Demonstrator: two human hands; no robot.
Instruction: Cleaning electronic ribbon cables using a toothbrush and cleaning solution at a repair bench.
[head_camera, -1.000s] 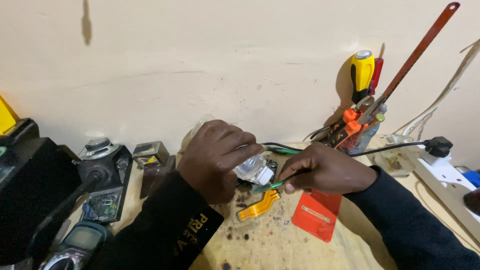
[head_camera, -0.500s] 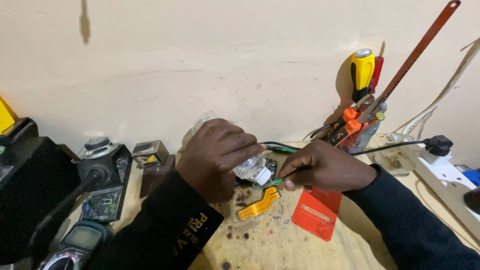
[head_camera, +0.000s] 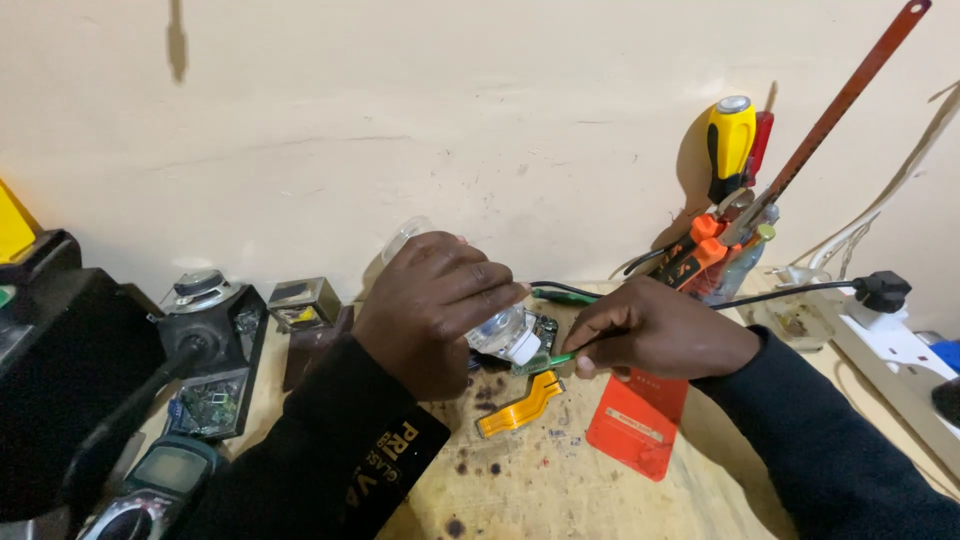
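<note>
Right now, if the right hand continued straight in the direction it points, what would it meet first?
The right hand points left, holding a thin green tool. Its tip would probably first meet the white nozzle of the clear bottle in the left hand; depth is unclear.

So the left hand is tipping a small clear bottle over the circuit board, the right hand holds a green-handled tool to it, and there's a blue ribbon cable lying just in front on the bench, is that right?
Not quite: the ribbon cable is orange, not blue, as the head view shows. The rest holds: the left hand tips a small clear bottle over the circuit board, and the right hand holds a green-handled tool to it.
</note>
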